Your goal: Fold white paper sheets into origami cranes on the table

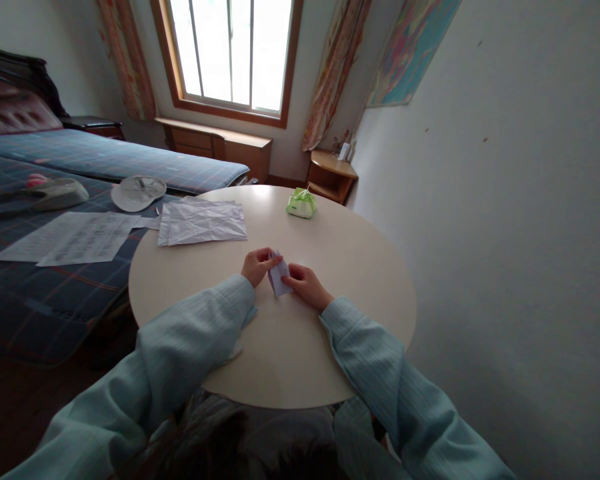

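Right between the fingers, a small folded paper (279,277) is held in a two-handed pinch: the left hand (257,267) closes on its upper end, and the right hand (307,285) closes on its right side, thumb and fingers drawn narrow. It sits in front of the person, over the middle of the round table (290,373), with its narrow end pointing down toward the near rim. The creases look too small to read here, so which layer each thumb presses is probably best judged by feel. Good handling would have the left hand act as the anchor, firm but not crushing, while the right does the fine shifting, lining edge up with edge before any pressure goes on. A crease comes out sharper when it is run from one end to the other, and the hard tabletop just below would back it better than the air does. Tips of the thumbs, rather than their flats, would spare the layers from buckling. Farther out, creased sheets (203,222) lie toward the table's left edge, and a green packet (301,203) stands near the far rim.
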{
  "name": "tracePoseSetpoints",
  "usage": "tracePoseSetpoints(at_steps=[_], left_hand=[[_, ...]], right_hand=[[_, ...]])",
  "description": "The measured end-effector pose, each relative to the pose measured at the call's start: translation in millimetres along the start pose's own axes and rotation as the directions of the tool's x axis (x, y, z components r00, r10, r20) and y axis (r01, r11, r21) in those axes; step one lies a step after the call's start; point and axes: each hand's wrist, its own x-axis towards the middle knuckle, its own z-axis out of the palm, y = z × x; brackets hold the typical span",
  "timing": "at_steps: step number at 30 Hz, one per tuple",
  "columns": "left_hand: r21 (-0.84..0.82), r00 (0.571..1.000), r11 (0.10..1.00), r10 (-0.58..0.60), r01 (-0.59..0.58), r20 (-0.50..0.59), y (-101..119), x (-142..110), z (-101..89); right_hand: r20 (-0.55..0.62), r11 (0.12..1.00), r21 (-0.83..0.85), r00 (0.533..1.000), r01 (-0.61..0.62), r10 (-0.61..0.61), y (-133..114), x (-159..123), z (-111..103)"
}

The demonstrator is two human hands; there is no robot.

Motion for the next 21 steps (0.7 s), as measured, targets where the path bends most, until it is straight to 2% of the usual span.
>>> tracePoseSetpoints(at_steps=[4,15,18,21], left_hand=[[0.053,1.0,0.998,0.029,-0.029,0.002,-1.7,0.6,0.3],[0.066,1.0,0.998,0.003,-0.002,-0.017,3.8,-1.4,0.6],[0.033,1.0,0.999,0.025,-0.025,0.011,1.8,0.0,1.8],[-0.046,0.998,0.998,0.037,-0.035,0.04,-0.5,1.8,3.1]], right_hand=[[0.002,1.0,-0.002,1.0,0.002,-0.002,1.7,0.7,0.3],[0.0,0.999,-0.028,1.0,0.019,-0.019,0.2,-0.4,0.5],[-0.02,0.999,-0.037,0.999,0.028,-0.029,-0.9,-0.5,0.7],[-0.09,0.998,-0.038,0.995,0.042,-0.045,-0.2,0.6,0.5]])
